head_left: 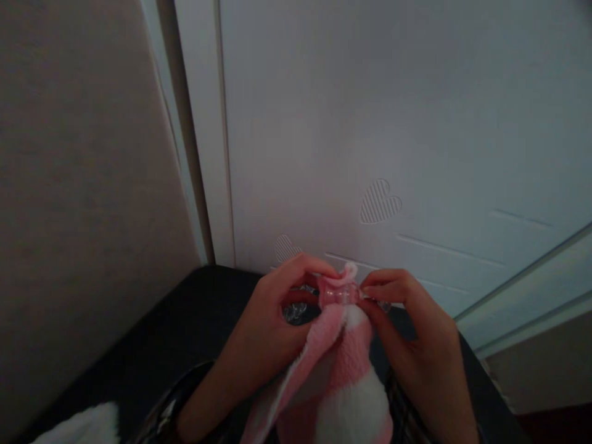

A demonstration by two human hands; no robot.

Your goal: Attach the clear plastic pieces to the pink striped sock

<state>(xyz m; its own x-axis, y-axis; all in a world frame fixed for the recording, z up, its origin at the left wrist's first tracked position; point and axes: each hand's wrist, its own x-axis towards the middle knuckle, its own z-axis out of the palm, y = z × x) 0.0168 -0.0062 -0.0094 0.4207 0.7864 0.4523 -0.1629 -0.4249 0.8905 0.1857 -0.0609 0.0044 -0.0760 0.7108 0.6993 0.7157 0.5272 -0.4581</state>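
1. Pink-and-white fluffy cloth (346, 364) was bunched between both hands, its top gathered in a clear band (341, 295).
2. The left hand (272, 320) held the cloth; the right hand (430, 333) pinched the band's right end.
3. Adjusting the band seemed underway, calling for steady cloth.

Counting one left grip (272, 311) and one right grip (420, 330); one fluffy pink-and-white cloth (349, 370); one clear plastic band (340, 295); two embossed hearts (377, 206), mid-frame; one white panel (361, 123); one dark counter (217, 302); one white cloth (87, 425), lower left.
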